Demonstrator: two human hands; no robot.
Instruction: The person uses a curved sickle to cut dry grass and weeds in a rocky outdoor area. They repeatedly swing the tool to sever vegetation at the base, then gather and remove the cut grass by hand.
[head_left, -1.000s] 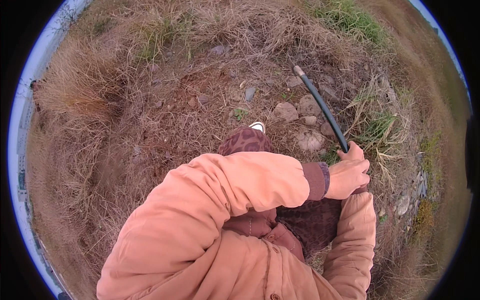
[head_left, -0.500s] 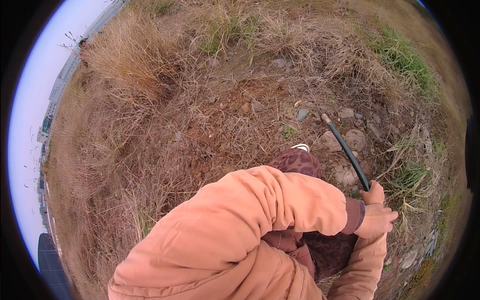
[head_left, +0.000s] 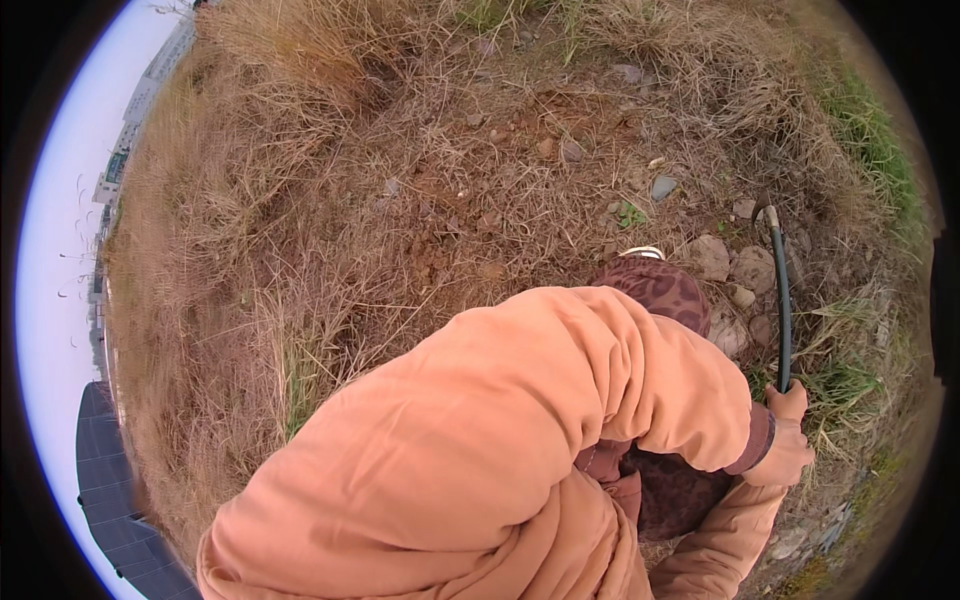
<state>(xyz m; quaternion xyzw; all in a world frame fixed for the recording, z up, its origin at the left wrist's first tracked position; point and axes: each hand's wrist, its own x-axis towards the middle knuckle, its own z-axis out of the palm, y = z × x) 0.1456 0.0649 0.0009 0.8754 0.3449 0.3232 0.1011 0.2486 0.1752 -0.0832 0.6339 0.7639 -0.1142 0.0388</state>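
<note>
So your right hand [head_left: 788,400] is wrapped tight round the dark-handled tool [head_left: 783,320], right side of the frame, and your left hand [head_left: 785,458] sits just below it (can't tell whether that one's gripping anything). The handle runs up to a pale collar [head_left: 771,215], with rounded stones [head_left: 752,268] beside it and dry grass [head_left: 300,50] upper left.

Tool [head_left: 785,310]: slim dark green handle, pale collar [head_left: 771,216], dark head, shape unclear; points forward over stony ground [head_left: 560,205].
</note>
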